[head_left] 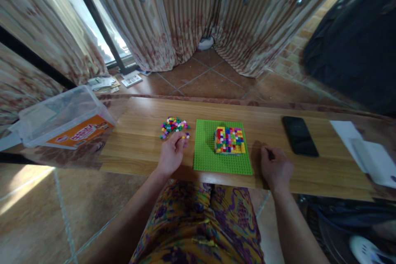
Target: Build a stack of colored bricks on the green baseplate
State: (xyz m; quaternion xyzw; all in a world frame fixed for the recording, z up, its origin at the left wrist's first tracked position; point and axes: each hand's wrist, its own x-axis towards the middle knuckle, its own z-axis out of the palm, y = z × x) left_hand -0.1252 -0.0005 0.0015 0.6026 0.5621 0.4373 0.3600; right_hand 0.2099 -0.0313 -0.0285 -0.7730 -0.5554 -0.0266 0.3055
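Observation:
A block-shaped build of multicoloured toy bricks (229,140) stands on a green studded baseplate (206,161), towards its right side. To the left of the baseplate lies a loose pile of small bricks (173,125) in mixed colours. My left hand (172,156) is at the near edge of this pile, its fingers curled together beside a few yellow, white and purple bricks. What its fingertips pinch, if anything, is too small to make out. Right of the baseplate, my right hand (277,169) rests on the table in a loose fist, with nothing showing in it.
A black phone (299,136) lies on the wooden table (139,132) beyond my right hand, with white papers (368,152) farther right. A clear plastic box (66,111) with an orange label stands at the left. Curtains (185,16) hang behind the table.

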